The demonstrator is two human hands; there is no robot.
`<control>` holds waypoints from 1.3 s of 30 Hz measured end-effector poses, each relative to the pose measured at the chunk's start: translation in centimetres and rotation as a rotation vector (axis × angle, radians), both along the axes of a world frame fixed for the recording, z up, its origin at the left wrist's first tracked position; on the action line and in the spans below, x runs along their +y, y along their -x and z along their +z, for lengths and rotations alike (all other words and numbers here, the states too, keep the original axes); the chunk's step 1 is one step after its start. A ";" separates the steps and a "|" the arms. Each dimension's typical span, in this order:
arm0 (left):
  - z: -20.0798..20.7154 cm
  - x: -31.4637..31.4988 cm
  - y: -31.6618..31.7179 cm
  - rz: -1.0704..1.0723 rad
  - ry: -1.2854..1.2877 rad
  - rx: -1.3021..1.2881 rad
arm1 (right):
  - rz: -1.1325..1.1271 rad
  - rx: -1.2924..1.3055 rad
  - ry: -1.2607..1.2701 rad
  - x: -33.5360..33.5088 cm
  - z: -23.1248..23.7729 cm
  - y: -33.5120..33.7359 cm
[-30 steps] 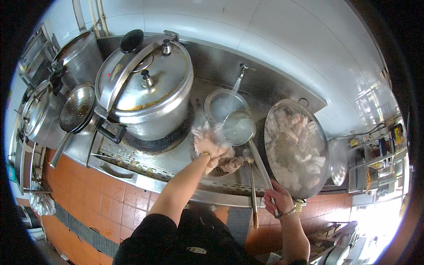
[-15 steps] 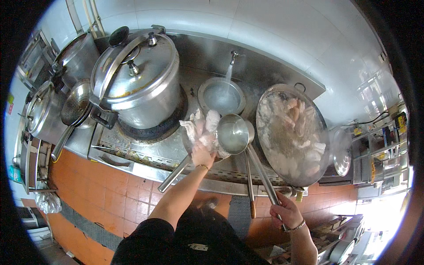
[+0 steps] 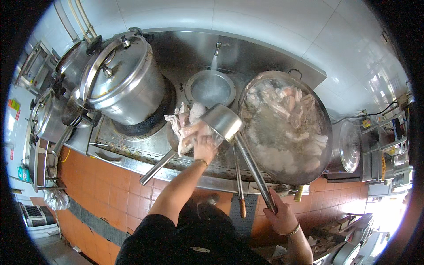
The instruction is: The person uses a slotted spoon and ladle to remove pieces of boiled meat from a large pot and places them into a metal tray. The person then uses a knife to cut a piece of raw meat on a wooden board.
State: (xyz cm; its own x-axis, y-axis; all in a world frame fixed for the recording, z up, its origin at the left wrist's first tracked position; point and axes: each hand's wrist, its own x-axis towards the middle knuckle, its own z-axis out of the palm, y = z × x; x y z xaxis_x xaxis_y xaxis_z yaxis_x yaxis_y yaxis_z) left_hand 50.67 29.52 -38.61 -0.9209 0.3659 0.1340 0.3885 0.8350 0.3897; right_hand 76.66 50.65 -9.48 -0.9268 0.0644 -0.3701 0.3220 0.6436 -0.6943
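My right hand (image 3: 282,217) is closed around the long handle of a deep metal dipper (image 3: 225,125). The dipper's bowl is tipped to the left over several pale, raw-looking meat pieces (image 3: 187,130). They are heaped on a round, long-handled strainer or pan (image 3: 158,167), whose bowl is mostly covered. My left hand (image 3: 205,150) lies on the near right side of the heap, fingers stretched and touching the meat; the fingertips are partly blurred. To the right, a large wok (image 3: 329,132) holds cloudy liquid and more pale meat.
A tap (image 3: 218,46) runs into a round basin (image 3: 191,88) behind the heap. On the left stand a big lidded pressure cooker (image 3: 128,88) and other pots. A wooden-tipped utensil handle (image 3: 240,190) juts over the counter's front edge, left of the wok. Steam rises from the wok.
The dipper, upright and holding liquid before, has tilted left over the meat. My left hand has shifted slightly on the heap, its fingers now more stretched. The view has shifted a little.
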 end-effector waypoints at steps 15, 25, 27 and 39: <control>9.2 -8.4 5.0 0.236 -0.007 0.059 | -0.120 0.224 -0.240 -10.3 -14.7 22.9; 5.8 -8.7 4.6 -0.168 0.166 0.221 | -0.740 -0.392 1.548 -9.5 -21.5 32.1; 4.8 -8.4 5.2 -0.270 0.086 0.488 | -0.709 -0.379 1.717 -8.3 -20.1 29.4; 7.0 -1.0 9.6 -0.154 0.419 -0.104 | -0.730 -0.242 1.153 -6.5 0.2 13.4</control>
